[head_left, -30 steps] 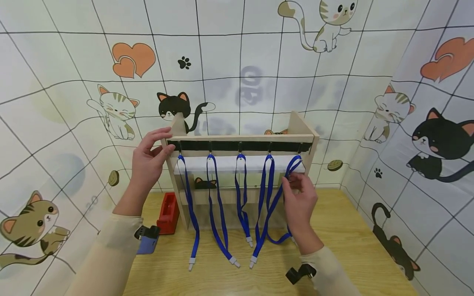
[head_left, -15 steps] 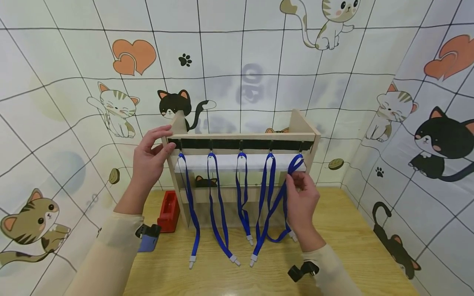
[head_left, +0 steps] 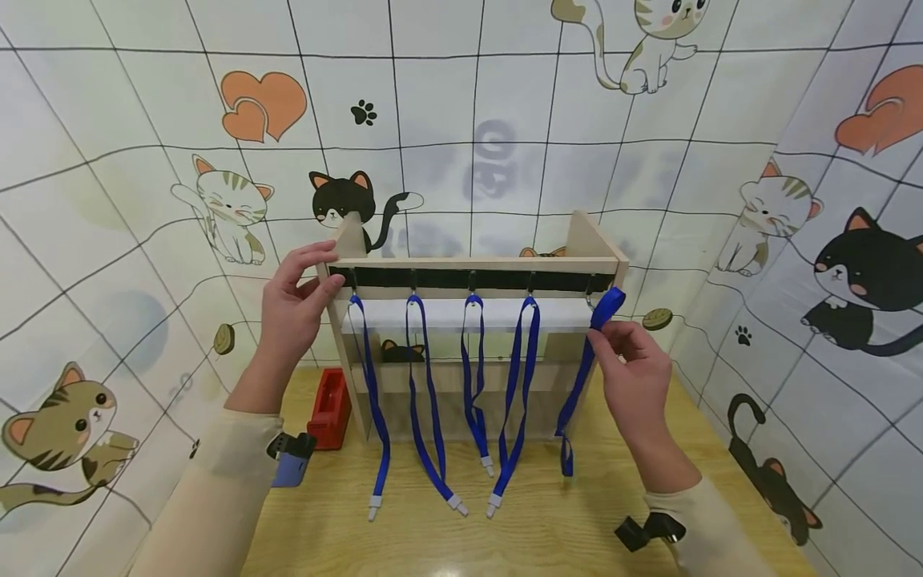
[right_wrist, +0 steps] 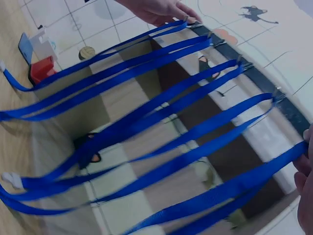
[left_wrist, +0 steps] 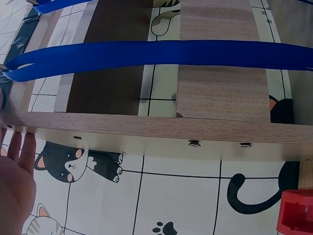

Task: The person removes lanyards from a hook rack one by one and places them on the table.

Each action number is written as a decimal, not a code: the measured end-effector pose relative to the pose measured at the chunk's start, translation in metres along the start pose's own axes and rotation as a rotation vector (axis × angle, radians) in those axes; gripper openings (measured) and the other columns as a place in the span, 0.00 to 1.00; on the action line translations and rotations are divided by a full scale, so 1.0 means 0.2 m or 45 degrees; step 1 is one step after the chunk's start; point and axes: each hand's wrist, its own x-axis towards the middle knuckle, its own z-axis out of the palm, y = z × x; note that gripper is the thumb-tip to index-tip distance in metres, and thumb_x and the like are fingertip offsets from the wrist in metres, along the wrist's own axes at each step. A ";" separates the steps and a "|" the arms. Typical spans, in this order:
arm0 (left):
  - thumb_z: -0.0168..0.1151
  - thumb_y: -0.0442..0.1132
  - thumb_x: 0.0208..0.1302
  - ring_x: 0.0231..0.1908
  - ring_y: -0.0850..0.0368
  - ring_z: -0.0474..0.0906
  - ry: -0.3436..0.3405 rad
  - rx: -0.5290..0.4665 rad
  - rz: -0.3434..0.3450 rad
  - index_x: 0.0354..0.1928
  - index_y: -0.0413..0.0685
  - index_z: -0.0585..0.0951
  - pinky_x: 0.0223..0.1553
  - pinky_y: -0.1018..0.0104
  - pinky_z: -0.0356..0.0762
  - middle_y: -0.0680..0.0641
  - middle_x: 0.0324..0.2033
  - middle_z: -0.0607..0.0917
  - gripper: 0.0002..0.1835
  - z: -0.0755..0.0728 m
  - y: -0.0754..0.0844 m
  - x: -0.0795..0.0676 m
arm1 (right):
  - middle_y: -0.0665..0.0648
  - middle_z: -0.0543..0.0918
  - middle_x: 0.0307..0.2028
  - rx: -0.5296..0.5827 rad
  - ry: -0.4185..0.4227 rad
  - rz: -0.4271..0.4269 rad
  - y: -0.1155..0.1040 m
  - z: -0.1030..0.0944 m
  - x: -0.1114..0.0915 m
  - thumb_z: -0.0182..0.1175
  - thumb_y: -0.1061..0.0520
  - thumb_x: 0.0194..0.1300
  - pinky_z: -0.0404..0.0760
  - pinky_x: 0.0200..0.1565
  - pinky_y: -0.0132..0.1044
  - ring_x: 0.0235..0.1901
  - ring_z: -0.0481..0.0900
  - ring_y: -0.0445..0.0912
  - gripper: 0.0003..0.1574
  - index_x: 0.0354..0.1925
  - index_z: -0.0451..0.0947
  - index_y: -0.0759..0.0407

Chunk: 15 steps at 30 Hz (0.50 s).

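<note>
A wooden rack (head_left: 461, 264) with a black strip (head_left: 447, 279) of hooks stands in the middle of the head view. My left hand (head_left: 294, 303) grips its upper left corner, thumb at the front; the left wrist view shows fingers (left_wrist: 27, 152) against the side panel. At the right end, my right hand (head_left: 636, 365) pinches a blue lanyard (head_left: 574, 393) just below its top loop. That loop stands to the right of the rightmost hook (head_left: 589, 290), apart from it. Several other blue lanyards (right_wrist: 161, 103) hang from the remaining hooks, their white clips (head_left: 456, 505) low over the table.
A red tape-dispenser-like holder (head_left: 331, 409) stands left of the rack, with a blue object (head_left: 291, 471) near my left wrist. The wooden table (head_left: 433, 545) runs beneath. Cat-patterned cloth walls (head_left: 461, 96) close in behind and at both sides.
My right hand has moved right and drawn the rightmost lanyard away from its hook; its lower end has risen and swung right. My left hand keeps its place on the rack.
</note>
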 end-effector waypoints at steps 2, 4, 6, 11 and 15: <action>0.69 0.27 0.76 0.72 0.47 0.77 0.000 -0.009 0.007 0.64 0.35 0.84 0.65 0.68 0.81 0.44 0.71 0.82 0.18 0.00 0.00 0.01 | 0.47 0.84 0.36 -0.013 -0.020 -0.030 -0.03 -0.05 0.03 0.71 0.69 0.74 0.77 0.35 0.26 0.32 0.79 0.41 0.04 0.43 0.85 0.70; 0.69 0.26 0.76 0.71 0.47 0.77 0.003 -0.013 0.011 0.64 0.35 0.85 0.65 0.68 0.82 0.44 0.70 0.82 0.18 0.01 0.00 0.01 | 0.47 0.84 0.37 -0.029 -0.036 -0.057 -0.06 -0.10 0.05 0.71 0.68 0.74 0.77 0.36 0.26 0.33 0.80 0.41 0.04 0.43 0.85 0.69; 0.69 0.26 0.75 0.71 0.48 0.77 0.006 -0.012 0.016 0.64 0.35 0.85 0.64 0.68 0.82 0.44 0.70 0.83 0.18 0.01 0.00 0.01 | 0.47 0.85 0.37 -0.035 -0.046 -0.080 -0.09 -0.14 0.08 0.71 0.68 0.75 0.79 0.37 0.25 0.33 0.80 0.42 0.05 0.44 0.85 0.70; 0.69 0.26 0.75 0.72 0.47 0.77 -0.003 -0.014 0.025 0.64 0.37 0.85 0.64 0.68 0.82 0.44 0.70 0.83 0.18 0.01 0.00 0.02 | 0.46 0.86 0.37 -0.075 -0.065 -0.104 -0.13 -0.23 0.14 0.70 0.69 0.75 0.79 0.39 0.25 0.34 0.82 0.40 0.03 0.46 0.85 0.70; 0.69 0.26 0.75 0.72 0.47 0.76 -0.004 -0.011 0.024 0.63 0.38 0.85 0.64 0.69 0.82 0.44 0.70 0.83 0.17 0.01 -0.01 0.01 | 0.45 0.87 0.36 -0.093 -0.089 -0.117 -0.12 -0.28 0.18 0.69 0.70 0.75 0.79 0.38 0.25 0.34 0.83 0.40 0.03 0.44 0.86 0.71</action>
